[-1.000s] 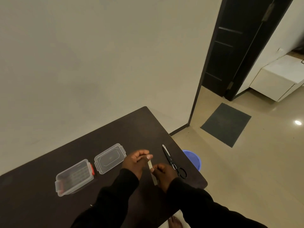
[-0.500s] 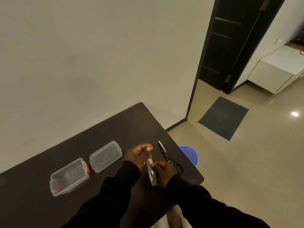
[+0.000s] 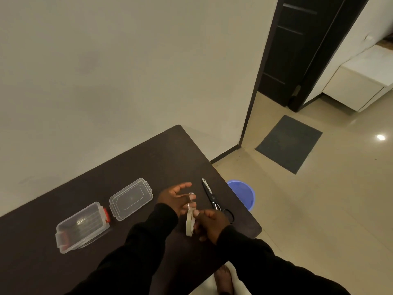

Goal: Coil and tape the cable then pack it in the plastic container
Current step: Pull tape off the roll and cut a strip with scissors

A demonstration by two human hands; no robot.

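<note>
Head view, sole entry. Dark table: work surface, set against a pale wall. Right hand: fingers closed around a roll of tape, held on edge above the table, apparently so the strip can unwind freely. Left hand: thumb and a fingertip pinched together on what looks like the free tape end just above the roll, remaining fingers spread apart; judged to be drawing out a length for cutting. Scissors: lying flat, blades shut, just right of the hands and near the table edge, within easy reach for that cut. Plastic container: open, well left of the hands, red latches at its ends; something pale lies inside, possibly the coiled cable, though the clear walls and dim light leave that uncertain. No cable shows elsewhere. Lid: clear, resting flat beside the container, kept off so packing stays unobstructed. Blue bucket: on the floor past the table's corner.
</note>
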